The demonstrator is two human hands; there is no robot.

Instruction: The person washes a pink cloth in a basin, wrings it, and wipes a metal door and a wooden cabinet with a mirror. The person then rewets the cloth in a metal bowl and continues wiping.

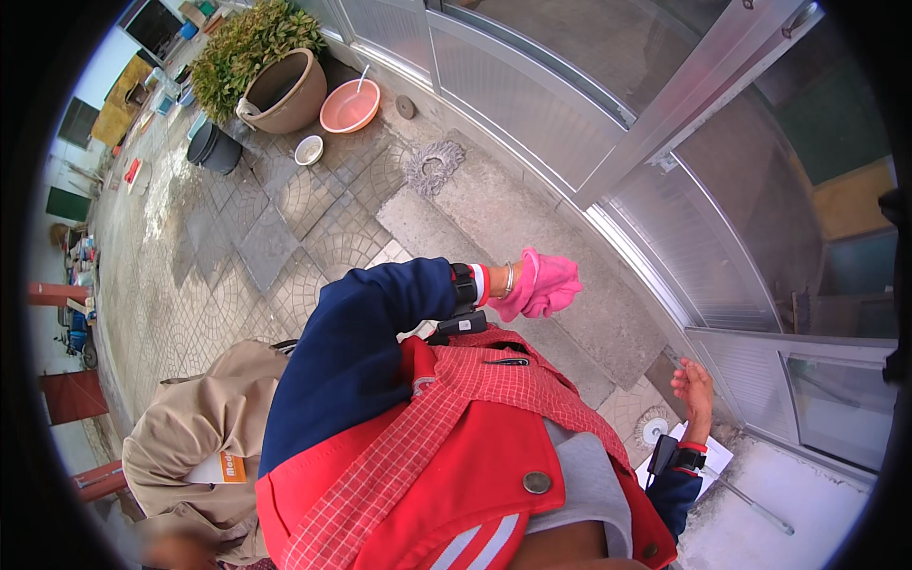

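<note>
A bunched pink cloth [543, 287] covers most of my left hand [503, 280], which grips it out in front of my chest, over the stone step [532, 252]. Its fingers are hidden behind the folds. Off to the right, my right hand [694, 388] is raised beside the lower part of the metal-framed glass door [731, 256], apart from it. Those fingers are loosely bent with gaps between them, and nothing shows in them. Both wrists carry black strapped devices below the hands.
Along the wall stand a large brown pot [309, 109], a pink basin [366, 119], a white bowl [309, 150] and a black bucket [217, 150]. A grey mop head [434, 168] lies by the step. Another person in beige [204, 408] is close on my left. A stick [760, 508] lies lower right.
</note>
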